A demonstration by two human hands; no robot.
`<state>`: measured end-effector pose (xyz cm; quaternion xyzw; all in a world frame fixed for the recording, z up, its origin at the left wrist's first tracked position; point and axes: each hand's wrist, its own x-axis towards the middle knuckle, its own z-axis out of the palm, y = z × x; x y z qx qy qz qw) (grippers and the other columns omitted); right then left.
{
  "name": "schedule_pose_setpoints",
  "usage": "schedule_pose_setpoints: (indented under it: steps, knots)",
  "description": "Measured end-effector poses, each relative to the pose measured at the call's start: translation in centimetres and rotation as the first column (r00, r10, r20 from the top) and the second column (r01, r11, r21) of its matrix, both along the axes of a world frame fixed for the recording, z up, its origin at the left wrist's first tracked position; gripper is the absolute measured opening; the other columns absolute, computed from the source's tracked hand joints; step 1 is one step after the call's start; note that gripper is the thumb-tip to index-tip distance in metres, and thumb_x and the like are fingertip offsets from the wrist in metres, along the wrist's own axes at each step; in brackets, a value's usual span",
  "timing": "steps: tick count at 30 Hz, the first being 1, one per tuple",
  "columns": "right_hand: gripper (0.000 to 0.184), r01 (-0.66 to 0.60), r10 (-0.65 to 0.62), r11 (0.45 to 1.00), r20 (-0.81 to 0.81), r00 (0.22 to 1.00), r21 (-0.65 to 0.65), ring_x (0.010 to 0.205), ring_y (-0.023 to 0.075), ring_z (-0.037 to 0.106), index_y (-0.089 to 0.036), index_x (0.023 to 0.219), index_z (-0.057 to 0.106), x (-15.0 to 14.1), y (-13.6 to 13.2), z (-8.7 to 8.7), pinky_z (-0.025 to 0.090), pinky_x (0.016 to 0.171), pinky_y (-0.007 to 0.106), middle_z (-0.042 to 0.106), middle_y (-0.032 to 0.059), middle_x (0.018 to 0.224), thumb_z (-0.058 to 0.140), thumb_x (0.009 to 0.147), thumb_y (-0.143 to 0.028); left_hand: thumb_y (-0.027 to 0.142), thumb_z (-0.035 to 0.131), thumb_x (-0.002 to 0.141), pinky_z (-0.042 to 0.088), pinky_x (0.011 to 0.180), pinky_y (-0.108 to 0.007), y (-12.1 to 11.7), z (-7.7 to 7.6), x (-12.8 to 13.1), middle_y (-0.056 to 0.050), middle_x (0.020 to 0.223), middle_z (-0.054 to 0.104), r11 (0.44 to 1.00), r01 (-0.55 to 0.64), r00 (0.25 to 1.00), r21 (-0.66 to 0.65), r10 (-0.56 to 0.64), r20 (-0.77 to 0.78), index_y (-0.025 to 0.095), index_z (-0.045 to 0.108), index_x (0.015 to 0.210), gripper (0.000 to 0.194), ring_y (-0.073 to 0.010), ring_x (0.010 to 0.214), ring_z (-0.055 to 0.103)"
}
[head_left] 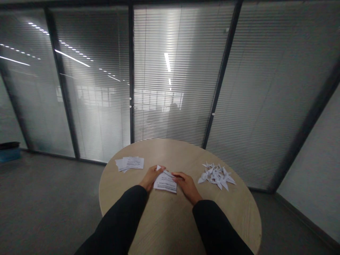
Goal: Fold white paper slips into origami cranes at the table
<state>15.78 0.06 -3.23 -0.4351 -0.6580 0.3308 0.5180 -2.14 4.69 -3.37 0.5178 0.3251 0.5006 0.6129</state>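
A sheet of printed white paper (166, 183), with its top edge folded over at a slant, is held just over the middle of the round table. My left hand (153, 177) grips its upper left side, the fingertips at the folded corner. On the other side, my right hand (186, 184) pinches the upper right edge between thumb and fingers. Left of my hands lies a loose stack of printed paper sheets (132, 163). To the right sits a pile of folded white paper cranes (216, 175), heaped together.
The round wooden table (170, 148) stands close to a glass partition with blinds (170, 117). Grey floor (66, 198) surrounds it. A blue bin with a dark rim (10, 153) is at the far left, and a pale wall (316, 170) rises at the right.
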Motion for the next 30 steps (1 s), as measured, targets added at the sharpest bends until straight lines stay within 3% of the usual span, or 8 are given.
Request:
schedule_pose_setpoints:
  steps: [8, 14, 19, 23, 27, 30]
  knots:
    - [0.046, 0.133, -0.134, 0.991, -0.028, 0.991, -0.033, 0.073, 0.0240, 0.064, -0.014, 0.085, 0.068, 0.4, 0.6, -0.4, 0.050, 0.064, 0.033, 0.070, 0.0090, 0.080, 0.057, 0.073, -0.058, 0.035, 0.083, 0.049, 0.047, 0.062, -0.027, -0.5, 0.6, 0.0, -0.006, 0.071, 0.068, 0.998, 0.062, 0.998, 0.023, -0.062, 0.010, 0.010, 0.063, 0.084, 0.047, -0.0157, 0.062, 0.062]
    - [0.050, 0.143, -0.149, 0.988, -0.127, 0.981, -0.056, 0.072, 0.0262, 0.065, -0.013, 0.084, 0.066, 0.6, 0.7, -0.5, 0.050, 0.059, 0.033, 0.070, 0.0108, 0.080, 0.061, 0.068, -0.061, 0.033, 0.085, 0.042, 0.044, 0.061, -0.026, -0.7, 0.7, 0.2, -0.006, 0.068, 0.068, 0.999, 0.022, 0.993, 0.027, -0.019, -0.117, 0.011, 0.064, 0.079, 0.048, -0.0165, 0.061, 0.062]
    - [0.054, 0.143, -0.153, 0.987, -0.150, 0.977, -0.071, 0.072, 0.0273, 0.066, -0.013, 0.085, 0.066, 0.7, 1.0, -0.7, 0.050, 0.058, 0.034, 0.071, 0.0124, 0.082, 0.062, 0.066, -0.063, 0.036, 0.083, 0.045, 0.042, 0.058, -0.025, -0.5, 0.4, 0.2, -0.006, 0.067, 0.067, 0.999, 0.046, 0.979, -0.014, -0.048, -0.197, 0.010, 0.066, 0.076, 0.044, -0.0157, 0.060, 0.061]
    - [0.048, 0.145, -0.149, 0.988, -0.105, 0.983, -0.043, 0.073, 0.0261, 0.065, -0.014, 0.087, 0.065, 0.7, 1.1, -0.9, 0.051, 0.060, 0.033, 0.071, 0.0119, 0.082, 0.059, 0.071, -0.059, 0.046, 0.077, 0.055, 0.044, 0.062, -0.026, -0.6, 0.1, 0.1, -0.007, 0.068, 0.068, 0.986, 0.164, 0.968, -0.038, -0.168, -0.188, 0.008, 0.069, 0.075, 0.043, -0.0159, 0.061, 0.060]
    - [0.045, 0.185, -0.186, 0.983, -0.050, 0.981, -0.010, 0.071, 0.0228, 0.065, -0.014, 0.109, 0.058, 0.5, 0.7, -0.7, 0.051, 0.059, 0.032, 0.069, 0.0089, 0.081, 0.055, 0.078, -0.046, 0.047, 0.076, 0.058, 0.047, 0.067, -0.028, -0.7, -0.1, 0.1, -0.009, 0.069, 0.069, 0.966, 0.251, 0.961, -0.063, -0.257, -0.104, 0.007, 0.070, 0.076, 0.045, -0.0163, 0.064, 0.062]
    - [0.055, 0.226, -0.224, 0.972, -0.041, 0.974, 0.066, 0.083, 0.0214, 0.065, -0.021, 0.133, 0.039, 0.4, 0.4, -0.6, 0.053, 0.069, 0.034, 0.066, 0.0085, 0.101, 0.050, 0.081, -0.033, 0.046, 0.076, 0.059, 0.049, 0.069, -0.027, -0.4, -0.3, 0.1, -0.010, 0.070, 0.070, 0.970, 0.233, 0.972, -0.063, -0.235, -0.018, 0.006, 0.070, 0.079, 0.045, -0.0159, 0.064, 0.063]
